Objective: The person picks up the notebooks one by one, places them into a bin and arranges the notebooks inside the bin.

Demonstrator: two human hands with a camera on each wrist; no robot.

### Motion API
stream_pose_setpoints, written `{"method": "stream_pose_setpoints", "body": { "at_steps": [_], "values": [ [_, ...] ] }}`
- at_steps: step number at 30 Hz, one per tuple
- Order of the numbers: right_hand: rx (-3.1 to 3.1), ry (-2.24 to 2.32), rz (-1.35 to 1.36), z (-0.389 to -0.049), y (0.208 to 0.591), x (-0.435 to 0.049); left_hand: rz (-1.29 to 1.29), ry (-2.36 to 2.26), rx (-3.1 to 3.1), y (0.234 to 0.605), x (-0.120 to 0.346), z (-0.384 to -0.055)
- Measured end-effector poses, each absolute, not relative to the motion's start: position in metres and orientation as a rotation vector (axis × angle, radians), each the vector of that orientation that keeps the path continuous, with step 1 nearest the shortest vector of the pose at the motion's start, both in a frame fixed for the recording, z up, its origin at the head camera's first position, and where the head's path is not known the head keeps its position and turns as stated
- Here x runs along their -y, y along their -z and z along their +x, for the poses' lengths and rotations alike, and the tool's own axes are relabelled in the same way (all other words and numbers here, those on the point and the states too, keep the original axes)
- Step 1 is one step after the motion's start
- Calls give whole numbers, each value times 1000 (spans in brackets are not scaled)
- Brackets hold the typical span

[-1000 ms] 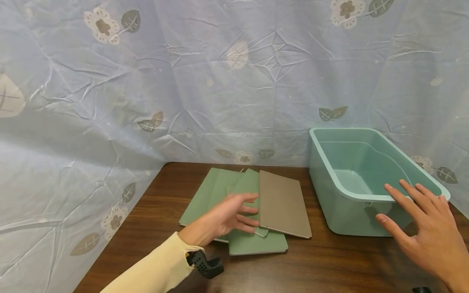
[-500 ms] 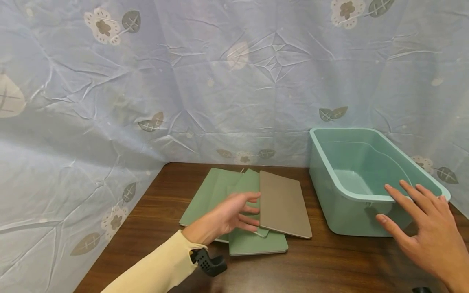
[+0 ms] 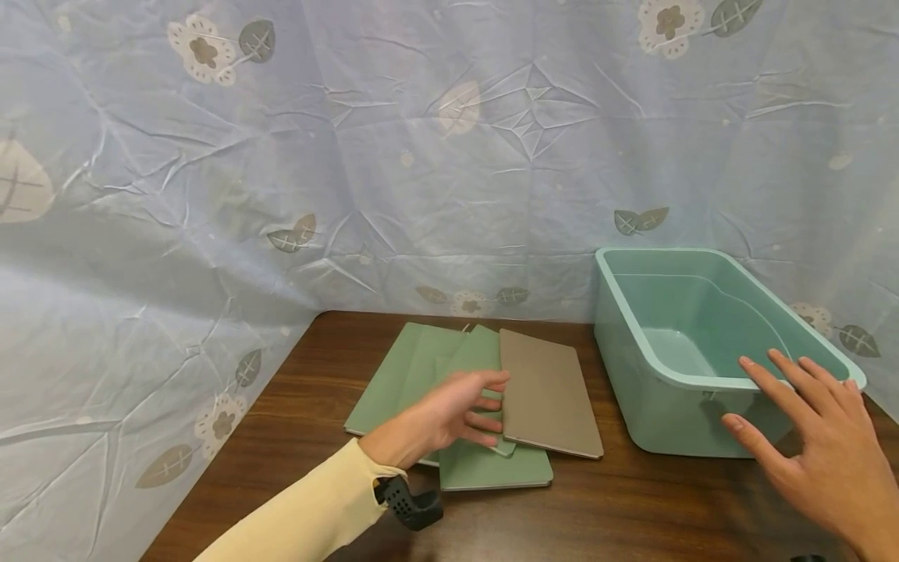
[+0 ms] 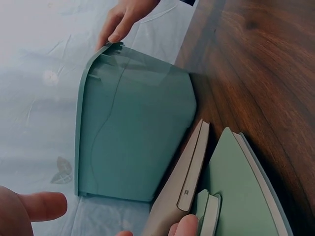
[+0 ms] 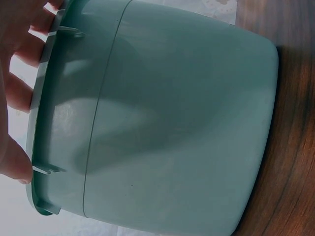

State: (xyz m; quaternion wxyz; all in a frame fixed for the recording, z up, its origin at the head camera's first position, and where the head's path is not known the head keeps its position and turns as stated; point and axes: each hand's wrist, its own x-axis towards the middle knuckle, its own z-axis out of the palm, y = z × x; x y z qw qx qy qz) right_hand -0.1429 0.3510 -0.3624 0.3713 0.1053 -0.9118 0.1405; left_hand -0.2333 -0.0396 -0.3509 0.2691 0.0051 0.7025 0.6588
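My left hand (image 3: 460,407) reaches across a loose pile of green notebooks (image 3: 495,470), its fingers extended. Its fingertips are at the left edge of a brown notebook (image 3: 553,396), which overlaps the pile on the right. In the left wrist view, one fingertip (image 4: 187,226) shows right by the spine end of the brown notebook (image 4: 183,169), with the thumb held well apart. My right hand (image 3: 818,441) is spread over the near rim of a teal plastic bin (image 3: 691,421). In the right wrist view its fingers line the rim without curling round it.
The brown wooden table (image 3: 604,507) carries the notebooks on the left and the bin on the right. A pale blue-grey floral curtain (image 3: 421,179) hangs behind and along the left side. The bin's open top faces up, its tall near wall toward me.
My left hand has moved a little to the right, up to the brown notebook. That notebook has shifted slightly right. The right hand stays at the bin's rim.
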Motion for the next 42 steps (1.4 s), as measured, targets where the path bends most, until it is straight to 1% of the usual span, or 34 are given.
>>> {"method": "stream_pose_setpoints", "body": {
  "at_steps": [4,9,12,19,28,34,42],
  "values": [
    [2343,-358,264,-142,362,-351,43,-1718,-1976,352,37,-232],
    [2341,-355,264,-142,362,-350,128,-1560,-2247,357,28,-226],
    [2333,-356,270,-142,361,-350,137,-1489,-2367,359,23,-222],
    [2321,-356,282,-143,363,-350,44,-1634,-2242,357,16,-222],
    [2329,-352,274,-143,362,-350,142,-1419,-2761,381,-8,-221],
    [2289,-368,298,-143,362,-351,197,-1285,-2995,400,-18,-216],
    [2285,-356,299,-144,362,-351,170,-1210,-3058,398,-22,-218]
  ]
}}
